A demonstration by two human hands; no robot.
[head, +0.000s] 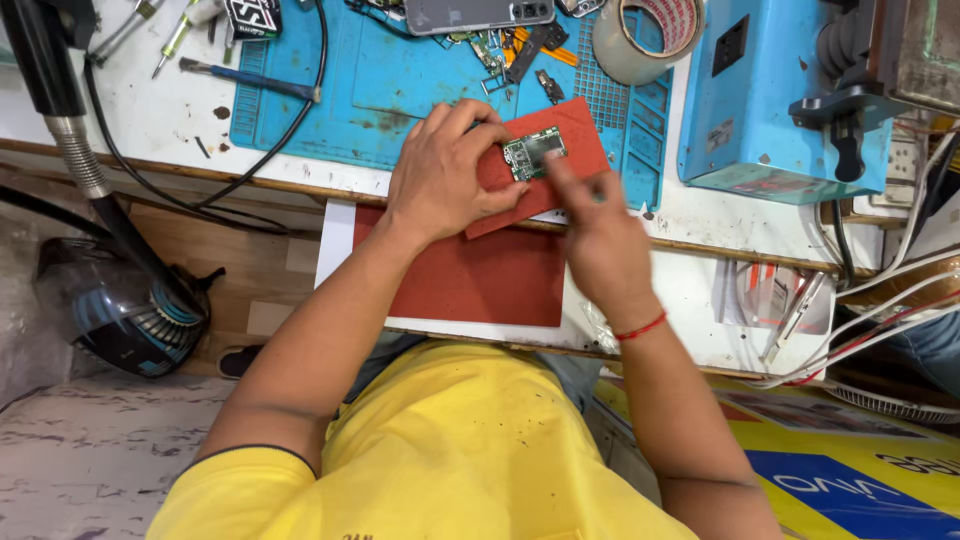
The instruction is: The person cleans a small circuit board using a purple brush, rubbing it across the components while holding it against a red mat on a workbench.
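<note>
- Presently, a green board point(533, 153) is pinned on a red pad point(560, 140) at the bench edge by left hand point(440, 170) fingers.
- Right hand point(590, 215) fingertips are pinched narrow beside the board; what they hold cannot be told.

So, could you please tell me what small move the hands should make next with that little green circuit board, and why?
Probably steady first: the left hand pins the green circuit board on the tilted red pad, while the right hand is blurred at its edge. Settling the right fingertips there before working seems wise.
</note>
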